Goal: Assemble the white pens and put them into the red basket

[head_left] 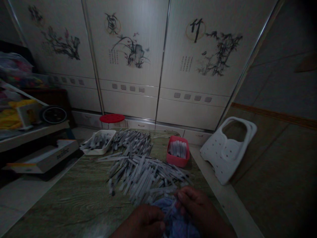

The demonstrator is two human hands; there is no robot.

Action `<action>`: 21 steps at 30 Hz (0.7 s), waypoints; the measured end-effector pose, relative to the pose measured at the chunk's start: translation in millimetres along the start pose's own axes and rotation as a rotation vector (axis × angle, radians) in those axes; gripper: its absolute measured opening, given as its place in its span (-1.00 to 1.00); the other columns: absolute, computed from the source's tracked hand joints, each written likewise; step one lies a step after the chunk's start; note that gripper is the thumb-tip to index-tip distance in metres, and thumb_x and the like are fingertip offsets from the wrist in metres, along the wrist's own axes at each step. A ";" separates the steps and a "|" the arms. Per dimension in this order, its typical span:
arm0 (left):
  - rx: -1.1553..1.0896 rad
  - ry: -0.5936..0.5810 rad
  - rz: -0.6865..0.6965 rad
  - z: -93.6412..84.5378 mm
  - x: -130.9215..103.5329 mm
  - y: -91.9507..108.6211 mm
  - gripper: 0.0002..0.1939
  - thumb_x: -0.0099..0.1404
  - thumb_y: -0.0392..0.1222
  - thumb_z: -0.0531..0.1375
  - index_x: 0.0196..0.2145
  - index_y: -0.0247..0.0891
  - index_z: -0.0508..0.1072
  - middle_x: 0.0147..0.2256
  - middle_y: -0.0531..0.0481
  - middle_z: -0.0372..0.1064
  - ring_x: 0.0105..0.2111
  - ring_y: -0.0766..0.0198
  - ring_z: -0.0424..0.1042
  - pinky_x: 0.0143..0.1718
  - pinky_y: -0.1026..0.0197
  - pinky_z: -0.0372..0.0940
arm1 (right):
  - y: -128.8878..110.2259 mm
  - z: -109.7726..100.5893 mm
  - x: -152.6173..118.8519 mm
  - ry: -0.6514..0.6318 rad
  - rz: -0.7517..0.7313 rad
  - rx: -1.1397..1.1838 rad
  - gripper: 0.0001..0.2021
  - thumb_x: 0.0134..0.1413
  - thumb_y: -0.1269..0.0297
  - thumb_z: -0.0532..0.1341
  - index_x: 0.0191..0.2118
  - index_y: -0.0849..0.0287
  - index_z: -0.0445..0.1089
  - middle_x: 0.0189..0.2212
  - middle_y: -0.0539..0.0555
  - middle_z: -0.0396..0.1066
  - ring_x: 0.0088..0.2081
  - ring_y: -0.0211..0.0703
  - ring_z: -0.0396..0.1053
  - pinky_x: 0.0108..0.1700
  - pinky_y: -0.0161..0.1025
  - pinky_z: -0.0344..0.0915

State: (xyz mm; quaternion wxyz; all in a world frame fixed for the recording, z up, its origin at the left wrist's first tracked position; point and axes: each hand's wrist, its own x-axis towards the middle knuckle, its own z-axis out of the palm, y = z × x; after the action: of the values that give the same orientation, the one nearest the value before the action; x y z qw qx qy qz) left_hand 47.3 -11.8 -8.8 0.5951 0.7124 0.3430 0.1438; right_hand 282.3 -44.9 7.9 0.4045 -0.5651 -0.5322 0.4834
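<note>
Both hands are at the near edge of a wood-patterned table point(74, 198). My left hand point(146, 219) and my right hand point(194, 205) pinch a thin, pale, pen-like stick point(170, 210) between them, its left end in my left fingers and its upper end in my right. A blue cloth point(182, 226) lies bunched beneath them. Just beyond my hands spreads a large loose pile of similar translucent sticks point(142, 175), some with dark parts. The scene is dim, so their details are hard to tell.
A white tray point(99, 151) with more sticks stands at the table's far left, a pink basket point(177, 161) of upright sticks at the far right. A red stool point(112, 118) is behind the table. White folded plastic furniture point(225, 152) leans at the right; a box point(47, 157) lies left.
</note>
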 end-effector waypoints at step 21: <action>0.272 0.161 0.086 -6.3 -13.4 18.4 -0.74 0.28 0.00 0.22 -0.32 -0.23 0.59 -0.38 0.01 0.41 -0.35 0.24 0.31 -0.32 0.24 0.14 | -9.2 8.4 -1.1 0.197 -0.142 -0.439 -0.52 0.32 -0.15 0.05 -0.54 0.05 0.14 -0.58 -0.06 0.18 -0.48 -0.15 0.18 -0.40 -0.19 0.03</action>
State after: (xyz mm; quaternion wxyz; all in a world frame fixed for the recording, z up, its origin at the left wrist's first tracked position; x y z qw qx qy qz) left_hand 39.6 -17.0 12.9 0.4572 0.7865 0.3752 0.1778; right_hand 272.3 -45.5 15.2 0.3550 -0.6449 -0.6209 0.2694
